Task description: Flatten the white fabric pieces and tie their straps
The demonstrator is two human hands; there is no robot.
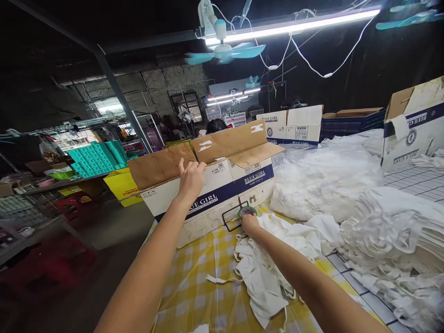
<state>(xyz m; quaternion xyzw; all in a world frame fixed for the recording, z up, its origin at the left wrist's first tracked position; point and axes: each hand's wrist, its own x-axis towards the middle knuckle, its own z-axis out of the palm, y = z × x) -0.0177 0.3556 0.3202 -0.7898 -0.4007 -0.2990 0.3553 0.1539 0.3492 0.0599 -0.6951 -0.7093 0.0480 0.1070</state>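
Observation:
My left hand [193, 178] is curled over the top edge of a white and blue cardboard box [222, 194], near its raised brown flap [163, 162]. The box lettering reads BLUE GIRL. Low at the box's near side, my right hand [250, 225] grips a roll of tape [247, 211] with a green rim; its fingers are partly hidden. A dark rectangular frame [227, 220] is beside the roll, against the box. White garments [268, 273] lie crumpled under and around my right forearm.
The table has a yellow checked cover [197, 286]. White garments in clear plastic [329, 175] are heaped to the right. Other boxes [303, 125] and a dark blue crate [347, 126] stand behind. A yellow box [123, 187] and red stools [71, 206] are at left.

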